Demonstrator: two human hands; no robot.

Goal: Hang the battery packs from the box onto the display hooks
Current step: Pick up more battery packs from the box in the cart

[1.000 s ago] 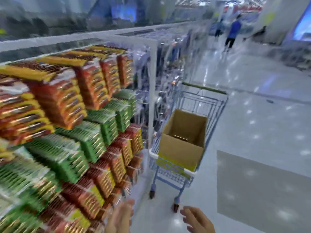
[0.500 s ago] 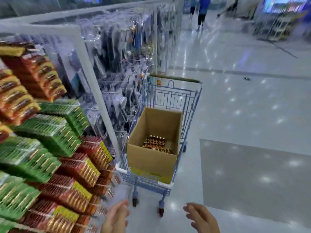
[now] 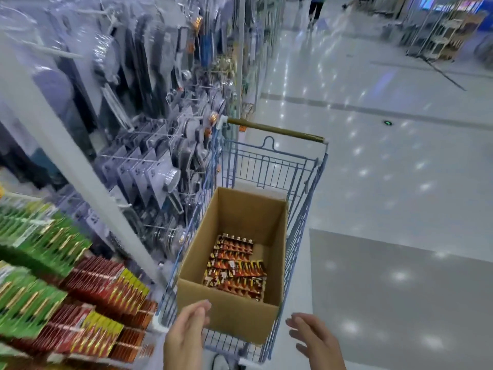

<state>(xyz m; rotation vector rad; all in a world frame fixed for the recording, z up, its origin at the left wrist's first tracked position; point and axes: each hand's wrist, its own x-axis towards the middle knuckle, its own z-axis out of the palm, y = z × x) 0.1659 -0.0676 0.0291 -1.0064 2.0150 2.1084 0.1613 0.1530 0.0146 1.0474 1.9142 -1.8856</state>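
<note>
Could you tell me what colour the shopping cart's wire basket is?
The shopping cart is pale blue, clearest in the head view.

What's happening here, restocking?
A person is restocking in a store aisle. The left hand and right hand are open and empty, held out near the front of the cardboard box, which sits in a blue shopping cart. Battery packs lie on the box's floor; none is picked up yet. Hung packs crowd the left side.

I have the box in the cart at twelve o'clock, battery packs on its floor. Loaded display hooks stand at nine o'clock, just beside the cart.
</note>
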